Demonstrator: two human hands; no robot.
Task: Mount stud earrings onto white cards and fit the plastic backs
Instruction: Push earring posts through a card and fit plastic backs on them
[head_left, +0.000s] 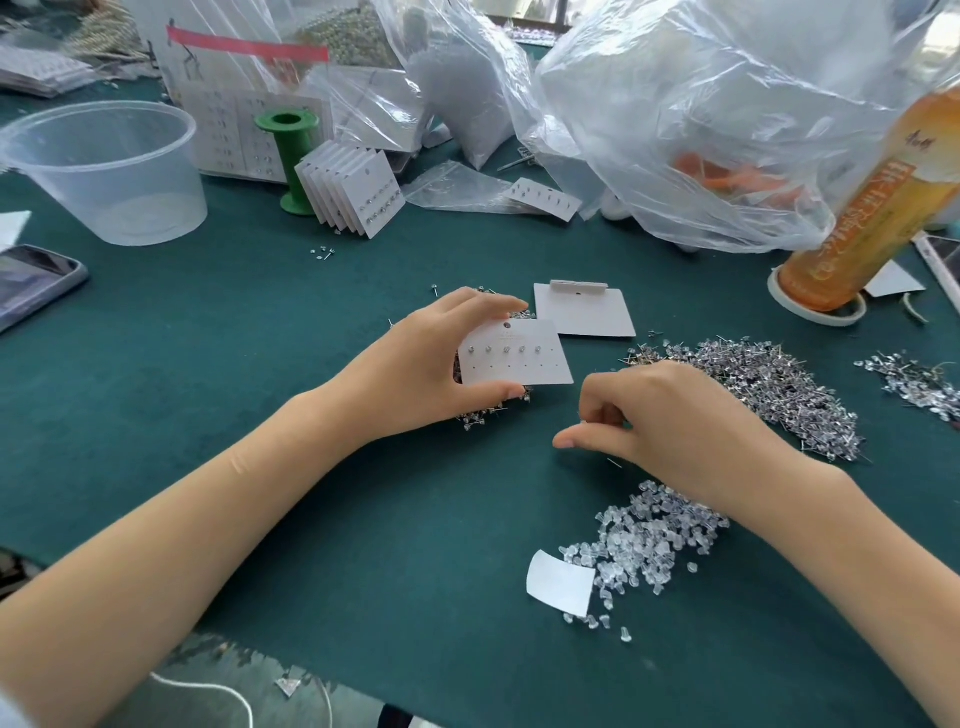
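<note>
My left hand (415, 358) grips a white card (514, 353) by its top and bottom edges, just above the green mat. Its upper row carries several studs; the lower row shows bare holes. To the right and slightly nearer, my right hand (654, 415) has its fingers curled, thumb stretched left, pinching what looks like a thin stud pin. A big heap of stud earrings (769, 384) lies behind that hand. Clear plastic backs (644, 545) are piled under my right wrist. A blank card (584, 310) lies past the held one.
Finished cards (353, 189) lean on a green spool (288, 156). A clear plastic tub (109, 171) and a phone (31, 283) sit left. Plastic bags (675, 104) crowd the back. An orange bottle (878, 208) stands at right, a smaller stud pile (914, 382) beyond.
</note>
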